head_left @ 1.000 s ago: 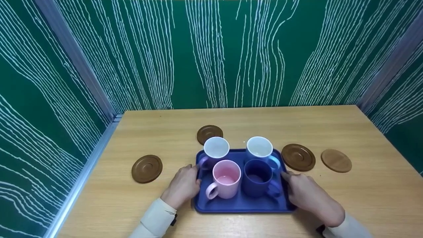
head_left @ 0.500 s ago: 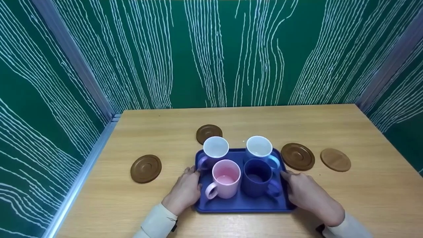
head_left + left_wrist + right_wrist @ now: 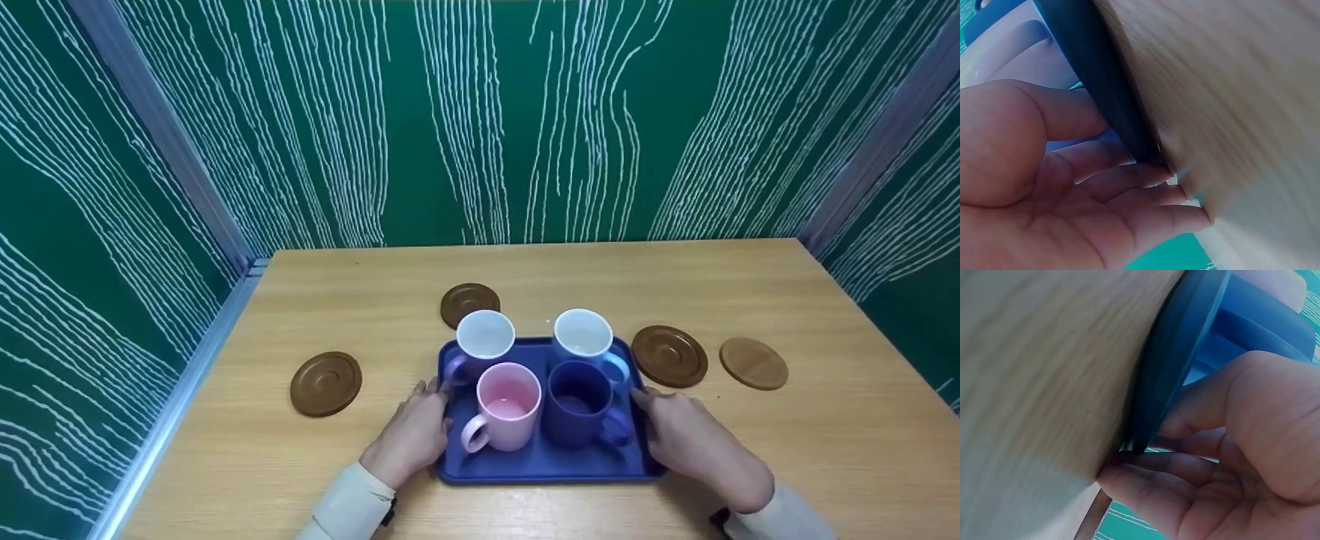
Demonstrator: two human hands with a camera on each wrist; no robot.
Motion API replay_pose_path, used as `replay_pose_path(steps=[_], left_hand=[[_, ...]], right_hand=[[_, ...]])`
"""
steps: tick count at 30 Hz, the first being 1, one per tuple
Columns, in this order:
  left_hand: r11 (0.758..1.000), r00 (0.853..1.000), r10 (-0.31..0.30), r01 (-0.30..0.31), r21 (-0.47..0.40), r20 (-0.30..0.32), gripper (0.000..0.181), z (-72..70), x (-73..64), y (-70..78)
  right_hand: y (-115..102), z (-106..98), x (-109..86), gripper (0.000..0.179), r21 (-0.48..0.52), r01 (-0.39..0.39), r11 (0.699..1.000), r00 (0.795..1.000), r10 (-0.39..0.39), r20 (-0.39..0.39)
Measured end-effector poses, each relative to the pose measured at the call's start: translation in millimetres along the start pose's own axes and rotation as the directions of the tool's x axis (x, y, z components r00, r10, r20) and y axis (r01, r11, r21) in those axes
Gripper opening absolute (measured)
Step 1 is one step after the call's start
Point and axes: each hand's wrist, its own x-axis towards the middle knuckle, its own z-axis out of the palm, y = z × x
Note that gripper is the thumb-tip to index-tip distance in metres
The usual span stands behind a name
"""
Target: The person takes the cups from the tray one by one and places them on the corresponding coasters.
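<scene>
A dark blue rectangular tray (image 3: pixel 555 470) lies on the wooden table, bearing several mugs. My left hand (image 3: pixel 411 429) grips its left side; in the left wrist view the thumb presses on the rim and the fingertips reach under the edge. On the opposite side my right hand (image 3: pixel 690 436) pinches the rim likewise, fingers between tray and tabletop in the right wrist view. A pink mug (image 3: pixel 511 429) and a dark blue mug (image 3: pixel 568 429) stand in front. Behind them are a purple mug (image 3: pixel 471 369) and a light blue mug (image 3: pixel 583 336), both white inside.
Brown round coasters lie around the tray: one at left (image 3: pixel 326 384), a coaster (image 3: pixel 466 301) behind the purple mug, and a coaster (image 3: pixel 669 356) just right of the tray. Beside that is a lighter wooden disc (image 3: pixel 754 364). Green patterned panels (image 3: pixel 525 150) enclose the table (image 3: pixel 360 285).
The whole head view has shifted slightly sideways. Both hands keep their hold on the tray, and the mugs stay where they were on it.
</scene>
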Motion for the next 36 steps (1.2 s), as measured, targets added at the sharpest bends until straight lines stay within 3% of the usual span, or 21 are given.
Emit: replay_pose_path(steps=[4, 9, 19, 30, 36], left_hand=[[1.000, 1.000, 0.021, -0.021, 0.011, -0.007, 0.046, 0.4, 1.2, -0.3], [0.997, 0.998, 0.063, -0.061, 0.048, -0.026, 0.047, -0.3, 1.5, -0.6], [0.997, 0.998, 0.058, -0.056, 0.051, -0.023, 0.047, -2.4, 1.2, 1.6], [0.999, 0.999, 0.038, -0.037, 0.029, -0.029, 0.047, -2.4, -1.3, 0.9], [0.999, 0.999, 0.041, -0.040, 0.031, -0.029, 0.046, -0.8, -1.2, 0.5]], right_hand=[[0.9, -3.4, -0.6, 0.053, 0.021, -0.016, 1.000, 1.000, 0.015, 0.023], [2.1, -6.3, -1.1, 0.035, 0.037, 0.014, 0.999, 1.000, -0.014, 0.014], [1.6, -20.6, -2.5, 0.029, 0.037, 0.028, 0.999, 0.999, -0.027, -0.022], [12.0, -50.5, 9.4, 0.044, 0.038, -0.020, 0.999, 0.998, 0.022, -0.067], [26.0, -59.9, 18.9, 0.056, 0.054, -0.065, 0.996, 0.997, 0.066, -0.029]])
